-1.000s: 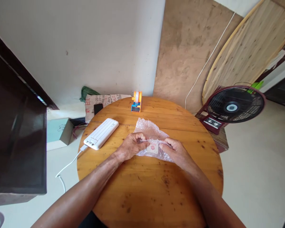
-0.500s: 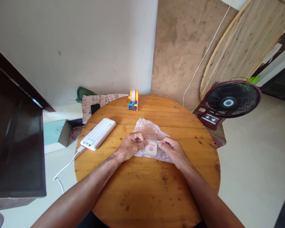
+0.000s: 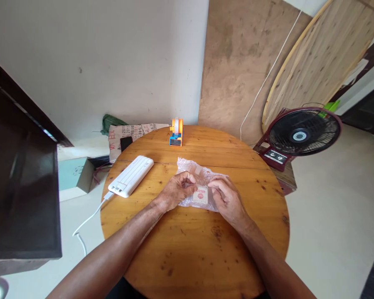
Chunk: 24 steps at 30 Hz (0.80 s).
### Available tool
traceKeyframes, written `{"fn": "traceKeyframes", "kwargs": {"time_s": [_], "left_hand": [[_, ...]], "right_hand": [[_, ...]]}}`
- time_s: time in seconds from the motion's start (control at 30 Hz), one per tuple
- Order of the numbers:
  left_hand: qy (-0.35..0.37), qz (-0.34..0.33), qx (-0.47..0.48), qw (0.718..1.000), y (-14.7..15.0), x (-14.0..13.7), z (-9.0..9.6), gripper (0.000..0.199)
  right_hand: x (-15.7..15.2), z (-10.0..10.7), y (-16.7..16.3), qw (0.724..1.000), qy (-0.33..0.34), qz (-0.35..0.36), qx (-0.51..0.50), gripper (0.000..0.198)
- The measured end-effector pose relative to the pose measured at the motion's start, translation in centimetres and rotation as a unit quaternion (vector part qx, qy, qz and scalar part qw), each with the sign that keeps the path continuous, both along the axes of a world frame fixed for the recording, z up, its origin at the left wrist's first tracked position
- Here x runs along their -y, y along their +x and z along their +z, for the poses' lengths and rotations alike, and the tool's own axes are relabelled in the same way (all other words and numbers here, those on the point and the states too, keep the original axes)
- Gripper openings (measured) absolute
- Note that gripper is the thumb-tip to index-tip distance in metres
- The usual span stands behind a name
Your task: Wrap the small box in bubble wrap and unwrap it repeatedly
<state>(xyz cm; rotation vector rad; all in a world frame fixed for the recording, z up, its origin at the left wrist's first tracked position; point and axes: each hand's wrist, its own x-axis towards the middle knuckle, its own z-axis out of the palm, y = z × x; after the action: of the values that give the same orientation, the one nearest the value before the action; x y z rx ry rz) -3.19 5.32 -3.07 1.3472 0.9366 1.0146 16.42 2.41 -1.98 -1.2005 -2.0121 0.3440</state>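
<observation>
A small pale square packet (image 3: 200, 194) with a red print lies on a sheet of bubble wrap (image 3: 190, 165) on the round table, partly under a clear layer of the wrap. My left hand (image 3: 178, 189) is at the packet's left side, its fingers curled and closed on the bubble wrap. Across from it, my right hand (image 3: 226, 197) rests on the right part of the wrap, with its thumb and index finger apart. Both hands hide parts of the wrap's edges.
On the wooden table (image 3: 174, 253), a white power bank (image 3: 131, 176) with a white cable lies at left. An orange and blue tape dispenser (image 3: 176, 133) stands at the far edge. Beyond the right edge is a dark red fan (image 3: 302, 132).
My right thumb and index finger have parted from their pinch on the wrap. The raised fold between my hands has gone down, and a pale strip shows on the wrap behind.
</observation>
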Motion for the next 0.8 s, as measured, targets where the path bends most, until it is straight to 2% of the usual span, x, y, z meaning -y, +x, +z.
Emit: {"fn": "traceKeyframes", "kwargs": {"time_s": [0.07,0.17,0.27,0.37,0.43,0.57,0.7,0.8], "left_hand": [[0.002,-0.004,0.003,1.000,0.1,0.0,-0.1,0.030],[-0.004,-0.007,-0.005,1.000,0.2,0.1,0.1,0.030],[-0.001,-0.018,-0.036,0.999,-0.4,0.3,0.8,0.032],[0.008,-0.031,-0.126,0.992,-1.8,0.4,1.9,0.041],[0.008,-0.022,-0.214,0.977,-2.6,0.4,2.7,0.048],[0.001,0.029,-0.401,0.915,-3.0,0.5,3.1,0.035],[0.044,0.080,-0.466,0.880,-3.2,0.9,2.1,0.033],[0.050,0.122,-0.504,0.854,-3.8,1.7,2.0,0.051]], "right_hand": [[0.3,0.6,-0.2,0.997,0.041,0.051,0.046,0.021],[0.5,1.3,-0.5,0.985,0.050,0.096,0.135,0.021],[0.5,1.4,-0.7,0.977,0.047,0.098,0.184,0.020],[0.4,1.3,-0.6,0.977,0.062,0.098,0.181,0.020],[0.4,1.4,-0.5,0.977,0.069,0.103,0.171,0.019],[0.6,1.6,-0.5,0.978,0.058,0.109,0.169,0.014],[0.7,1.7,-0.6,0.977,0.057,0.105,0.177,0.014],[0.7,1.7,-0.6,0.977,0.066,0.108,0.171,0.014]]}}
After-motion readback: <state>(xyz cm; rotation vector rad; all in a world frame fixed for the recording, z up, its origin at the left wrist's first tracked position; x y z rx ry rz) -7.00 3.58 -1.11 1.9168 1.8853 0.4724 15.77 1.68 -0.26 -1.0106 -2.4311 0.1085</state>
